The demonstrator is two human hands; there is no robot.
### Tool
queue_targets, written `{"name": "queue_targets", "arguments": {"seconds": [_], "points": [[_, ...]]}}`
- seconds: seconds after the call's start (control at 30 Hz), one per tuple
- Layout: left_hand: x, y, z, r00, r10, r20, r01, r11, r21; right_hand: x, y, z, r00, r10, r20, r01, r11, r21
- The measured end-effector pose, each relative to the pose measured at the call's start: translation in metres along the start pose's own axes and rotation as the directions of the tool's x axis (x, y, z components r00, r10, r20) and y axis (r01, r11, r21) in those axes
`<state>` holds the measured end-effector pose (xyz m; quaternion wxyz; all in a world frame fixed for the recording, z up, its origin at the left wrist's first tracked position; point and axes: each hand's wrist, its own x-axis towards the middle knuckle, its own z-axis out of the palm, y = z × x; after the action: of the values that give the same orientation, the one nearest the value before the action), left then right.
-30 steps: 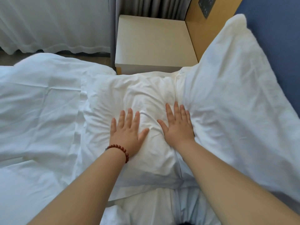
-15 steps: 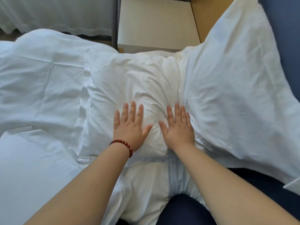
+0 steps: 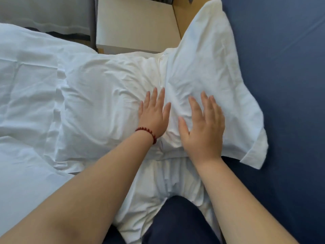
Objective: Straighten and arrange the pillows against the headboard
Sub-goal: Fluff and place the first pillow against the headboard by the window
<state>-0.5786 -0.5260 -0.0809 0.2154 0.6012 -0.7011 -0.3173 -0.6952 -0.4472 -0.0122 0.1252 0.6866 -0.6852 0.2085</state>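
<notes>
Two white pillows lie side by side on the bed. The flat pillow (image 3: 102,106) lies at the centre left; the second pillow (image 3: 211,67) leans against the blue headboard (image 3: 284,67) on the right. My left hand (image 3: 154,113), with a red bead bracelet at the wrist, lies flat with straight fingers on the right edge of the flat pillow. My right hand (image 3: 204,127) is spread with straight fingers over the lower part of the leaning pillow; whether it touches the fabric is unclear.
A white duvet (image 3: 22,88) covers the bed on the left. A beige bedside table (image 3: 135,25) stands beyond the pillows, with curtains (image 3: 44,13) to its left. Rumpled white sheet (image 3: 167,187) lies below the pillows, and a dark blue shape (image 3: 177,221) sits at the bottom centre.
Both hands have moved to the right: the left from the flat pillow's middle to its right edge, the right from the seam onto the leaning pillow. The view has shifted too.
</notes>
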Motion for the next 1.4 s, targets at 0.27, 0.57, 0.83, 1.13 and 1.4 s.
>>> {"name": "queue_targets", "arguments": {"seconds": [0.27,0.57,0.83,1.13,1.4], "points": [[0.058,0.020,0.038,0.972,-0.229,0.059,0.237,0.936,-0.260,0.047,0.055,-0.025,0.844,0.451,0.292,-0.378,0.885,-0.272],[0.056,0.028,0.046,0.982,-0.185,0.026,0.186,0.957,-0.223,0.074,0.078,-0.042,0.853,0.459,0.250,-0.520,0.796,0.311],[0.049,0.066,0.063,0.975,-0.095,0.201,0.139,0.966,-0.219,0.078,0.072,-0.078,0.884,0.418,0.208,-0.454,0.874,0.174],[0.020,0.037,0.018,0.979,-0.148,0.139,0.203,0.698,-0.687,0.057,0.036,-0.057,0.975,0.223,-0.007,-0.221,0.961,-0.163],[0.032,-0.034,0.024,0.990,-0.144,0.003,0.126,0.875,0.467,0.038,0.048,0.031,0.959,-0.050,0.279,0.179,0.872,-0.457]]}}
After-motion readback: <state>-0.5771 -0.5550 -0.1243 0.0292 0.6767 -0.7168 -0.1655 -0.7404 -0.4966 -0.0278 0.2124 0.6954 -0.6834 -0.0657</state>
